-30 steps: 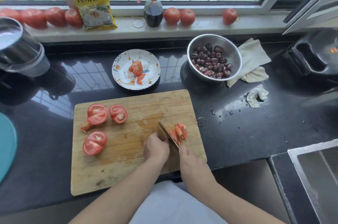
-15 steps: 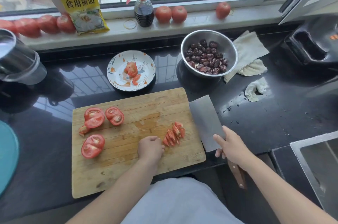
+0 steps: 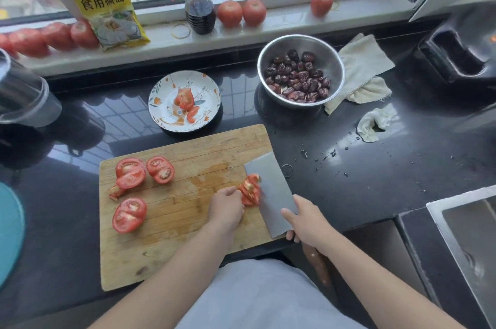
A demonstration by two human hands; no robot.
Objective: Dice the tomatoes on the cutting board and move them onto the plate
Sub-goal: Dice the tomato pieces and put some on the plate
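A wooden cutting board (image 3: 174,242) lies on the dark counter. Cut tomato halves (image 3: 130,214) sit on its left side. A small pile of diced tomato (image 3: 250,189) lies near its right edge. My right hand (image 3: 304,221) grips a cleaver (image 3: 271,194) with the flat blade tilted against the right side of the pile. My left hand (image 3: 226,206) has curled fingers touching the pile's left side. Behind the board stands a patterned plate (image 3: 161,98) with a few tomato pieces (image 3: 185,100) on it.
A steel bowl of dark dried fruit (image 3: 300,73) stands right of the plate, with cloths (image 3: 362,68) beside it. Whole tomatoes (image 3: 241,13), a spray bottle (image 3: 198,6) and a yellow packet (image 3: 107,6) line the windowsill. A sink (image 3: 469,242) is at the right.
The cleaver was lifted off the pile and swung out to the right, then came back flat against the pile's right side. My left hand moved up to the pile's left side.
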